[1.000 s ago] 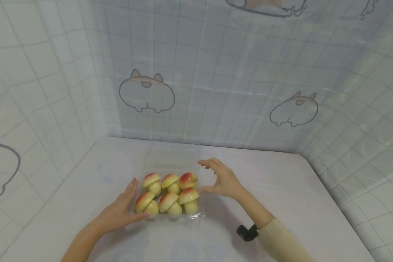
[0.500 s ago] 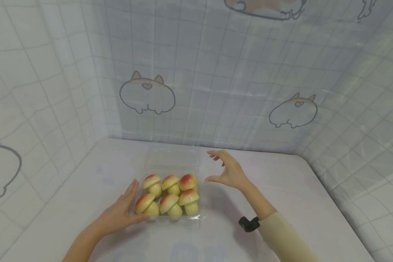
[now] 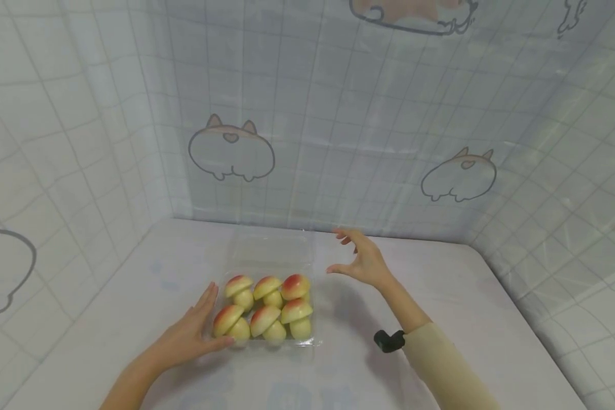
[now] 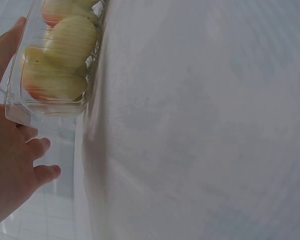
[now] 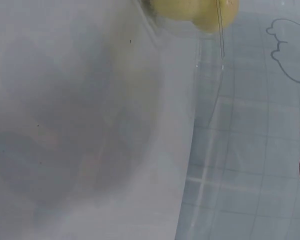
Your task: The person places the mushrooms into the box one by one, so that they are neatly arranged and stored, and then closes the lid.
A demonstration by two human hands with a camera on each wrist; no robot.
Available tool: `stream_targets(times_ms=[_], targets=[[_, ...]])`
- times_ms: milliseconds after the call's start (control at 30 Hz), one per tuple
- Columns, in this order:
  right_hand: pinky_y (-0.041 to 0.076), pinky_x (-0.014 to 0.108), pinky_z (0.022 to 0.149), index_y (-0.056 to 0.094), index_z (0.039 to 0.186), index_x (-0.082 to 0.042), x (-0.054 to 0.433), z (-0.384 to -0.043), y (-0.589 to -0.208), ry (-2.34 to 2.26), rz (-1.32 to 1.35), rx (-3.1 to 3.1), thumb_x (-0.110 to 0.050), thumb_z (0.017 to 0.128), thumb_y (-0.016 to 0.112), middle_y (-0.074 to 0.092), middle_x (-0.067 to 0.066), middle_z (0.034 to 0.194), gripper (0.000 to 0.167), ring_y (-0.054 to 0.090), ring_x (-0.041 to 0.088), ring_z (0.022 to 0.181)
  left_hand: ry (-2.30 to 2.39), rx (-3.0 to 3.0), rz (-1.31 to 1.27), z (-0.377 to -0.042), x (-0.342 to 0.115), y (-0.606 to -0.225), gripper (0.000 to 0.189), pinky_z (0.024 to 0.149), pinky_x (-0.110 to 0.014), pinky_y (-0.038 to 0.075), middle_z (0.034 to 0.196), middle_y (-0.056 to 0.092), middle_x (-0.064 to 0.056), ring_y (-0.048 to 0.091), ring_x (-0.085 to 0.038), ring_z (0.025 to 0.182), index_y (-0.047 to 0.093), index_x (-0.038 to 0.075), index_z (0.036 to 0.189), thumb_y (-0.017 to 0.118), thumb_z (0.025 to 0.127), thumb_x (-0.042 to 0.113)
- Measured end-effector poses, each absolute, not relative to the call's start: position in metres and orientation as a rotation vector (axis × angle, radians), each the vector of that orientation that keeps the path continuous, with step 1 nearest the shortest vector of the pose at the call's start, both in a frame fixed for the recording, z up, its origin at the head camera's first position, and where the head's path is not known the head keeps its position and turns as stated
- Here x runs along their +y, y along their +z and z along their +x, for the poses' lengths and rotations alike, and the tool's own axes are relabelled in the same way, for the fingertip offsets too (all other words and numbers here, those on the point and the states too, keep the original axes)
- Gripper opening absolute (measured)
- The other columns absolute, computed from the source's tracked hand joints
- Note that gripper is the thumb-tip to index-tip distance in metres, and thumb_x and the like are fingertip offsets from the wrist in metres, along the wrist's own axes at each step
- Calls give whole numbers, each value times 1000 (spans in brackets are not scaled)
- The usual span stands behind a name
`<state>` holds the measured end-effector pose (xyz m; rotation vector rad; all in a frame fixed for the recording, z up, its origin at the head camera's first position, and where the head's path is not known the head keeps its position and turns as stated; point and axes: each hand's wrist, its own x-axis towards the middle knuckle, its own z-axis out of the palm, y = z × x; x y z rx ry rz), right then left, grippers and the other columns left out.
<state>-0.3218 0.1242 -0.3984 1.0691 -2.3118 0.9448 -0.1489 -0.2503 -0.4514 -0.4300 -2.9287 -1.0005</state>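
A clear plastic clamshell box (image 3: 315,343) stands on the table with its lid (image 3: 271,247) folded back toward the wall. Several yellow mushroom-shaped pieces (image 3: 274,332) with red-blushed caps fill its base in two rows. My left hand (image 3: 187,336) rests against the box's left side, its fingers fairly straight along that side and the thumb at the front left corner. In the left wrist view, the thumb (image 4: 5,47) lies along the rim. My right hand (image 3: 366,262) is raised to the right of the lid, thumb and fingers spread apart, holding nothing.
The white table (image 3: 430,296) extends on both sides of the box. A tiled-pattern sheet (image 3: 348,142) with cartoon animals hangs behind the table and along its sides. A small black device (image 3: 389,340) sits at my right wrist by the beige sleeve (image 3: 446,364).
My right hand has moved from the box's right side, away to the right and up toward the back. The left hand, box and mushroom-shaped pieces have stayed in place.
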Motion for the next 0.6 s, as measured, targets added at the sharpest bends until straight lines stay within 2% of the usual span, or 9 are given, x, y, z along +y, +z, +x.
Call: stream_targets(times_ms=[267, 600], targets=[[52, 41, 67, 54, 132, -10, 119, -333, -400, 977, 1045, -2303, -32, 55, 94, 62, 10, 113, 90, 59, 20, 97, -999, -2916, -445, -150, -253, -454, 111, 106, -67, 19, 156, 7, -29, 17, -48, 139, 10, -8, 150, 72, 80, 53], [51, 34, 66, 54, 132, -14, 112, -346, -408, 968, 950, -2290, -34, 53, 94, 63, 9, 109, 90, 61, 20, 94, -1003, -2915, -447, -150, -254, -453, 111, 107, -66, 19, 156, 8, -27, 18, -46, 139, 11, -7, 151, 72, 79, 53]])
